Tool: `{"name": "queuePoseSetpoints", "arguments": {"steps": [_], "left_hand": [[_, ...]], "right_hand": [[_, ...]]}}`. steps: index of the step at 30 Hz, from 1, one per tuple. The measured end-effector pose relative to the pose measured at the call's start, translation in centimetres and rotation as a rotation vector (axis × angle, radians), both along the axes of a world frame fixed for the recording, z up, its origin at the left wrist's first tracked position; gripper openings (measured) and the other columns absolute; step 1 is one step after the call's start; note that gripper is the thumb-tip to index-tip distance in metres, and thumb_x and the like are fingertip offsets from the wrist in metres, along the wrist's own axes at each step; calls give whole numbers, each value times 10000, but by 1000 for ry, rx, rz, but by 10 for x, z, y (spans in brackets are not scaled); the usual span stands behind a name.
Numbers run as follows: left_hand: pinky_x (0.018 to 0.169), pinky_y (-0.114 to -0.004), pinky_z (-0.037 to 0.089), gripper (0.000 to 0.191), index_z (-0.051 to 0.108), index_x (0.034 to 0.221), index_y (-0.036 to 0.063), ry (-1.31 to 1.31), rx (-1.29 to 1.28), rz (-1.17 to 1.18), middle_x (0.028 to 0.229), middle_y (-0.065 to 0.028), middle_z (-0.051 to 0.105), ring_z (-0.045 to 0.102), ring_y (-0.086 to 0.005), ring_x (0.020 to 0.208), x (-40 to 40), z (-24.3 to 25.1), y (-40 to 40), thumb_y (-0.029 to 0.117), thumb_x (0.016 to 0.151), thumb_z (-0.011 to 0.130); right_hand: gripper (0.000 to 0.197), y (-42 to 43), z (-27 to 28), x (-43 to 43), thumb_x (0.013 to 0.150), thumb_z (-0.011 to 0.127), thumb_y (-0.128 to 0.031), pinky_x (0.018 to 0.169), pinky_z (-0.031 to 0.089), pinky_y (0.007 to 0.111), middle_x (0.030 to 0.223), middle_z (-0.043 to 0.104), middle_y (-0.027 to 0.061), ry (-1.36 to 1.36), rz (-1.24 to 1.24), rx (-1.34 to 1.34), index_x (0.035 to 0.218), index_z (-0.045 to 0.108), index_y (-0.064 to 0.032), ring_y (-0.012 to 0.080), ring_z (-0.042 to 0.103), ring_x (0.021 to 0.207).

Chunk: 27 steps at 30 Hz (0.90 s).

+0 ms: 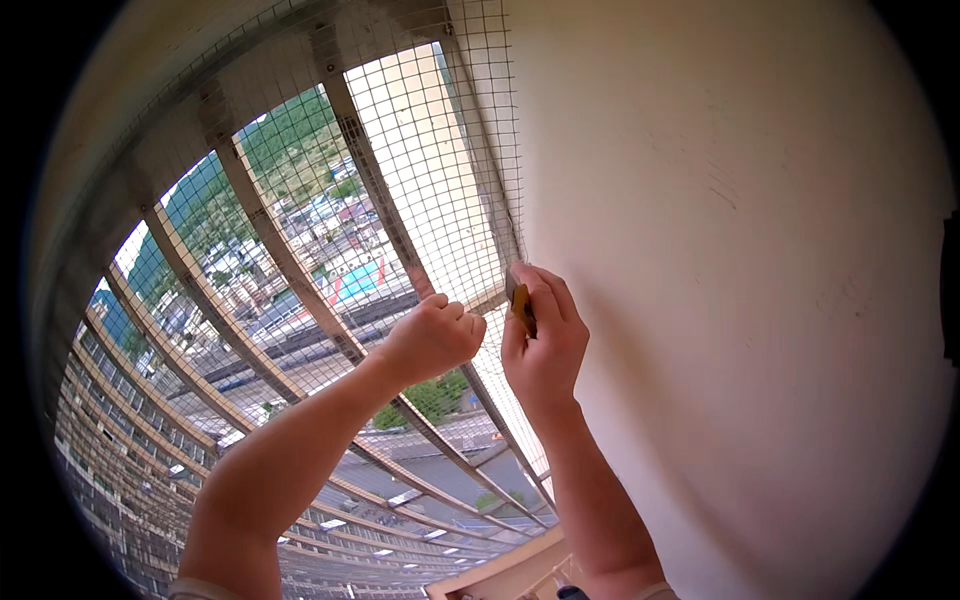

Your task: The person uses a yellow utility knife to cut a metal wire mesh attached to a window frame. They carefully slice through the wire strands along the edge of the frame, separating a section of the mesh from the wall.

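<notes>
A sheet of square wire mesh (420, 150) hangs in front of a barred window opening, and its cut right edge runs along the wall. My left hand (439, 337) is curled against the mesh, with one finger pointing up and seeming to pass behind the wires. To its right, my right hand (546, 337) grips a small hand tool (523, 307) with a yellow and black body and a grey metal part. The tool's metal end is at the mesh edge beside the wall. My fingers cover much of the tool, so its exact kind is unclear.
Metal window bars (281, 262) stand behind the mesh, with buildings, roads and green hills far below outside. A pale plastered wall (735, 300) with scuff marks fills the right side. A ledge (499, 566) shows at the bottom, with a partly hidden dark object (572, 592) near it.
</notes>
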State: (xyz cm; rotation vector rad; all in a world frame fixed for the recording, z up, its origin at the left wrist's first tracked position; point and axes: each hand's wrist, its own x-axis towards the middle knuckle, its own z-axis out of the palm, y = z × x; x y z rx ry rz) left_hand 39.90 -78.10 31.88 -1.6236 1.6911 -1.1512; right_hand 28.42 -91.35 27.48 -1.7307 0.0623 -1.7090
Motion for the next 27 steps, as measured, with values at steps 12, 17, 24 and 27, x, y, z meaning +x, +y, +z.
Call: {"name": "queuePoseSetpoints", "arguments": {"steps": [12, 17, 24, 27], "left_hand": [[592, -260, 478, 198, 541, 670, 129, -71, 51, -52, 597, 71, 503, 603, -94, 611, 4, 2, 6, 93, 796, 690], [596, -274, 500, 203, 521, 668, 126, -7, 23, -53, 579, 45, 561, 615, -118, 604, 1, 2, 7, 86, 780, 686], [623, -278, 515, 219, 526, 698, 117, -6, 51, 20, 592, 31, 605, 640, -119, 620, 2, -2, 7, 79, 821, 703], [622, -277, 526, 217, 526, 707, 113, -17, 49, 10, 589, 31, 601, 640, -122, 612, 8, -4, 9, 78, 833, 700]], "right_hand": [[549, -23, 124, -6, 911, 669, -34, 852, 629, 413, 1283, 616, 254, 158, -259, -287, 1412, 467, 61, 376, 696, 1109], [535, -24, 136, -2, 922, 670, -59, 809, 631, 411, 1221, 627, 228, 39, -259, -305, 1400, 461, 58, 359, 718, 1013], [182, -22, 136, -12, 950, 653, -63, 711, 575, 409, 995, 666, 142, 121, -267, -252, 1096, 560, -6, 319, 709, 842], [135, -16, 134, -18, 967, 651, -76, 715, 570, 388, 888, 691, 126, 43, -105, -76, 1065, 591, -4, 291, 712, 796]]}}
